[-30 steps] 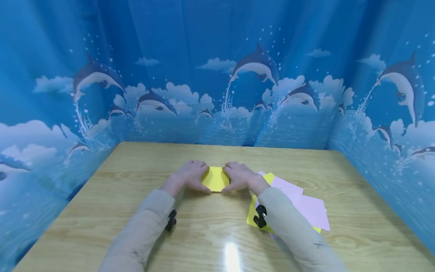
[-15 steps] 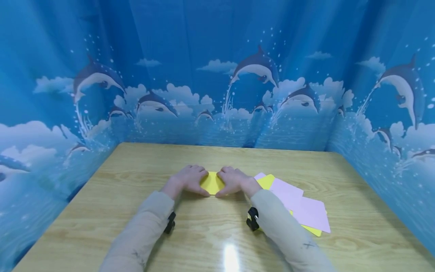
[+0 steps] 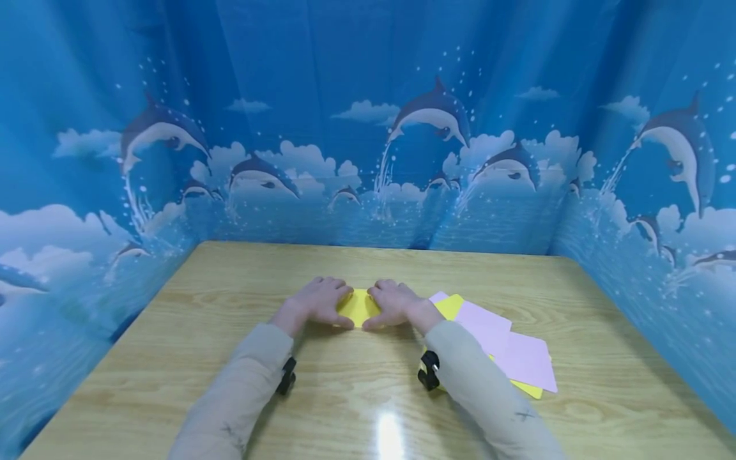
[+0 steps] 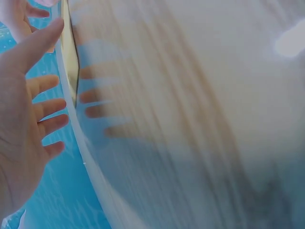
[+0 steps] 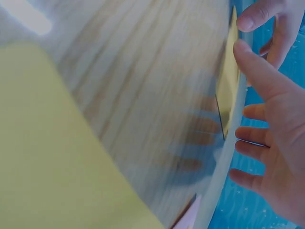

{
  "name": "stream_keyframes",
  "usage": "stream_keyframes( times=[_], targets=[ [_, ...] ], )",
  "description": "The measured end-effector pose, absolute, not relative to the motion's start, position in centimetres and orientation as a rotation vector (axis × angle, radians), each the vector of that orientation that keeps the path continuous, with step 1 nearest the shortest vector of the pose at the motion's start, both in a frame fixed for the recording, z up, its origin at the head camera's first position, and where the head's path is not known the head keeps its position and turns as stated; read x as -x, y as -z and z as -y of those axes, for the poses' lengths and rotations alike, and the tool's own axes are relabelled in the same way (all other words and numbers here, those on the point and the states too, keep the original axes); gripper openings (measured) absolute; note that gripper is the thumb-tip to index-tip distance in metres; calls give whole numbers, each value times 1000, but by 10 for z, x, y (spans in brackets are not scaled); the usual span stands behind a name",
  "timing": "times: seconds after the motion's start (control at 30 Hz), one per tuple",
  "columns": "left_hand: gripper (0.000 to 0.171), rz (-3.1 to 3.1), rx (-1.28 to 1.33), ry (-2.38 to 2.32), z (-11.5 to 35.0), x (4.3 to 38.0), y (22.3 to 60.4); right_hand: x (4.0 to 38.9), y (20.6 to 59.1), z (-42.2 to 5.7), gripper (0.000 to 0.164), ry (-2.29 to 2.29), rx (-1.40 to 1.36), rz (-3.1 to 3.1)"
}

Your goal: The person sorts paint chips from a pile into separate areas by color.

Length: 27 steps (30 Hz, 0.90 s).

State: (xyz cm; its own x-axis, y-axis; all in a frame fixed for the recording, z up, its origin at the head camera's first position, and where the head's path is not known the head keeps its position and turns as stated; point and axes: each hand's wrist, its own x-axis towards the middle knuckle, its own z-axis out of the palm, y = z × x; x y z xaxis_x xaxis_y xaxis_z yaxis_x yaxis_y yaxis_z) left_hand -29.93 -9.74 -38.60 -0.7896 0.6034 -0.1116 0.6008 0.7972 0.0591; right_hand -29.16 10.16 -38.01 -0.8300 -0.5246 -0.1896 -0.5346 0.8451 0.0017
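A yellow card (image 3: 359,308) lies flat at the middle of the table, partly hidden under both hands. My left hand (image 3: 319,301) rests over its left side, thumb toward the near edge and fingers spread along the far side. Mirroring it, my right hand (image 3: 397,303) covers the card's right side. The two thumb tips come close together at the near edge. In the left wrist view the left fingers (image 4: 50,102) are extended and apart. The right wrist view shows the right thumb reaching to the card, with loosely straight fingers (image 5: 250,145).
Several pink cards (image 3: 526,361) and yellow cards (image 3: 451,307) lie in an overlapping, untidy pile to the right, partly under the right forearm. The wooden table (image 3: 241,275) ends at a blue dolphin curtain (image 3: 299,217) behind and on both sides.
My right hand has moved left and slightly nearer, closing the gap to my left hand. The yellow card has shifted slightly left. Over the last half second almost nothing moves.
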Motion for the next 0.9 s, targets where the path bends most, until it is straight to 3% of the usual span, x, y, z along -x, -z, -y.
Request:
stream_keyframes(
  times=[0.33, 0.9],
  targets=[
    [81, -2914, -1008, 55, 84, 301, 381, 285, 370, -128, 72, -70, 810, -2944],
    [73, -2970, -1160, 154, 49, 298, 374, 275, 367, -185, 73, -43, 745, -3033]
  ],
)
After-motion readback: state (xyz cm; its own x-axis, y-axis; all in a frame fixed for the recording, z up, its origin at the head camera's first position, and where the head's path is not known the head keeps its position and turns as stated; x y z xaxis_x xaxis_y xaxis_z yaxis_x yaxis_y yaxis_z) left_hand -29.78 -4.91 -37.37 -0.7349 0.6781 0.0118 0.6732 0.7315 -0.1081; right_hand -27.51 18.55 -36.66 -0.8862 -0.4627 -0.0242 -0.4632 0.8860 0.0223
